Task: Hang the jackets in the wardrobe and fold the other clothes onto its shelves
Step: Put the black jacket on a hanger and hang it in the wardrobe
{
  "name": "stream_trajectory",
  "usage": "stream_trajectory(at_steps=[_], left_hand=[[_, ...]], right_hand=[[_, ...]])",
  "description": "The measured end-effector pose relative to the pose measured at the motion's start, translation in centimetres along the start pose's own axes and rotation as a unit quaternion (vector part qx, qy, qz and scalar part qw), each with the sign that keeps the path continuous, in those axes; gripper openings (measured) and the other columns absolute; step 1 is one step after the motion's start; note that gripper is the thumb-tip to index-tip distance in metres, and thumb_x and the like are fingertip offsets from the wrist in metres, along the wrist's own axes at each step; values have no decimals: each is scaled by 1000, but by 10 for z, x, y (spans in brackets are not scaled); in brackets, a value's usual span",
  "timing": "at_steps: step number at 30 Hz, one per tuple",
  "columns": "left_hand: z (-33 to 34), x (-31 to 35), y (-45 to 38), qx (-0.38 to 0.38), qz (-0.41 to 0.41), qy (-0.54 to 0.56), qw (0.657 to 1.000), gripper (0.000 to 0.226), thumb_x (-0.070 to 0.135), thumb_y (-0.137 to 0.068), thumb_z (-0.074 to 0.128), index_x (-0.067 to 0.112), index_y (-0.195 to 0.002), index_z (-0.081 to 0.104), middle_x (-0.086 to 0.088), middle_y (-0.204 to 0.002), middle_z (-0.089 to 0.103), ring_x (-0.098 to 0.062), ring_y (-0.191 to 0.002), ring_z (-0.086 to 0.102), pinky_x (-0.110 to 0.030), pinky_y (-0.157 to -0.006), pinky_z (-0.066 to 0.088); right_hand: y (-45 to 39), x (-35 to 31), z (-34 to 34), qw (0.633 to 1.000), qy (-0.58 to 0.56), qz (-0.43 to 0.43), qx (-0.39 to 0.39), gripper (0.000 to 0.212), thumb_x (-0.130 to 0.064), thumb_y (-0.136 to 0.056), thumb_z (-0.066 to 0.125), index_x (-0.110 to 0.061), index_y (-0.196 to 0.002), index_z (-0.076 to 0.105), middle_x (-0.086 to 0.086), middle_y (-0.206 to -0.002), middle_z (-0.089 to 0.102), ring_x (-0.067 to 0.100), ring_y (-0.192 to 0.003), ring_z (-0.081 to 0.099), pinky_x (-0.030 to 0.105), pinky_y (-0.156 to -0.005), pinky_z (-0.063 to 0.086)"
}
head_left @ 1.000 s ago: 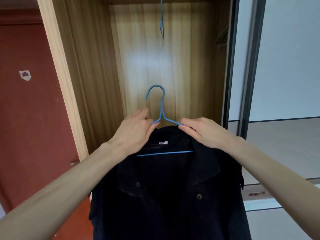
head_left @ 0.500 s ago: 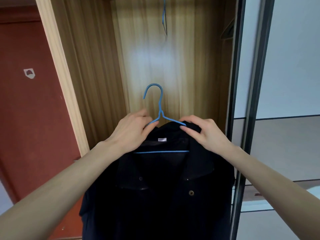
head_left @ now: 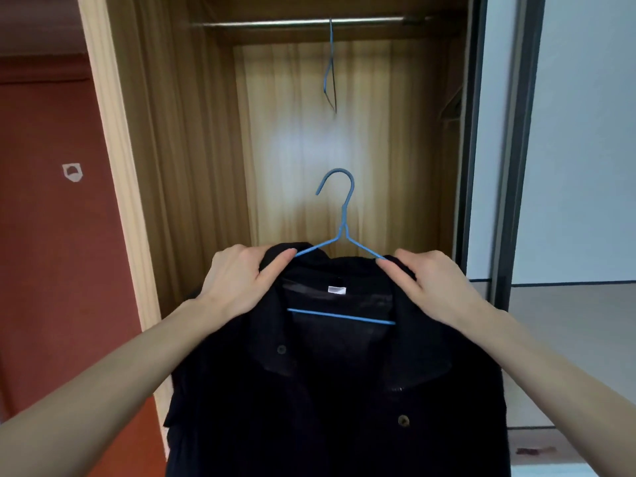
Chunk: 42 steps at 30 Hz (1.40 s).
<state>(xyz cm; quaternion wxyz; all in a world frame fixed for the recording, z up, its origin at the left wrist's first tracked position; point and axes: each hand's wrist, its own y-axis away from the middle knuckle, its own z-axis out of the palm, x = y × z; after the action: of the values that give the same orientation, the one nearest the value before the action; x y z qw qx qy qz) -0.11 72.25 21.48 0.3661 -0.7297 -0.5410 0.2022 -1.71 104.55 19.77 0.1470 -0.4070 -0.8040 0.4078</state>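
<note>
On the far left stands a red wall (head_left: pixel 51 270) with a small white sticker (head_left: pixel 72 172) on it, then the pale frame of the wardrobe (head_left: pixel 113 139), open in front of the person. The left hand (head_left: pixel 237 280) pinches the left shoulder of a black jacket (head_left: pixel 344 390), its fingers curled over the cloth right where the wire disappears into it. The jacket is draped on a blue hanger (head_left: pixel 340 232), held up in front of the wardrobe opening, below the rail and not yet on it.

The cloth looks soft and fairly heavy; I would expect it to sag and slide along the thin wire, which seems light and springy. Holding both shoulders steadies it, but the neck under the hook looks the better place to grip for lifting.

Above, a metal rail (head_left: pixel 275 23) spans the far top of the wardrobe, and a second blue hanger (head_left: pixel 331 70) hangs empty from it, nearly straight over the raised hook. It may get in the way unless the hook goes beside it.

The right hand (head_left: pixel 430 284) grasps the right shoulder the same way. Further right is the dark sliding-door frame (head_left: pixel 506 149), just beside that hand.
</note>
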Motion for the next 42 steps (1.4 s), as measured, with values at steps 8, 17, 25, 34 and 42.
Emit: stream_trajectory(at_steps=[8,17,25,34,42], left_hand=[[-29,19,-71,54,47,-38,997,38,65,-101,33,28,-96,40,2,-60,57,-29,-62,59,-43,-66,49],[-48,4,-162,22,42,-276,960,50,55,-109,21,15,-110,51,-11,-89,71,-39,-84,68,-40,-65,43],[-56,-54,-237,66,10,-191,979,45,51,-110,21,15,-110,48,-14,-98,69,-41,-90,65,-41,-69,41],[-47,-91,-329,107,-66,26,992,28,36,-111,36,12,-109,50,-19,-118,67,-43,-107,61,-38,-77,39],[-25,-94,-379,58,-80,263,960,74,67,-100,31,26,-161,29,-6,-163,34,-32,-142,45,-50,-118,37]], right_hand=[[-70,5,-45,997,52,12,58,47,-69,-100,34,-30,-74,43,-3,-55,46,40,-61,57,47,-57,52],[-157,-23,-65,983,149,69,79,53,-62,-104,38,-17,-96,65,0,-67,47,37,-70,58,40,-60,47],[-248,-75,-71,952,286,50,100,47,-53,-109,36,-14,-91,56,0,-69,36,30,-70,45,37,-63,39],[-356,-128,-47,940,307,77,124,19,-13,-103,56,-12,-120,64,10,-103,56,38,-99,60,38,-70,39],[-420,-122,-28,940,289,112,140,24,-13,-101,58,-10,-124,61,13,-121,62,37,-111,62,37,-73,41]])
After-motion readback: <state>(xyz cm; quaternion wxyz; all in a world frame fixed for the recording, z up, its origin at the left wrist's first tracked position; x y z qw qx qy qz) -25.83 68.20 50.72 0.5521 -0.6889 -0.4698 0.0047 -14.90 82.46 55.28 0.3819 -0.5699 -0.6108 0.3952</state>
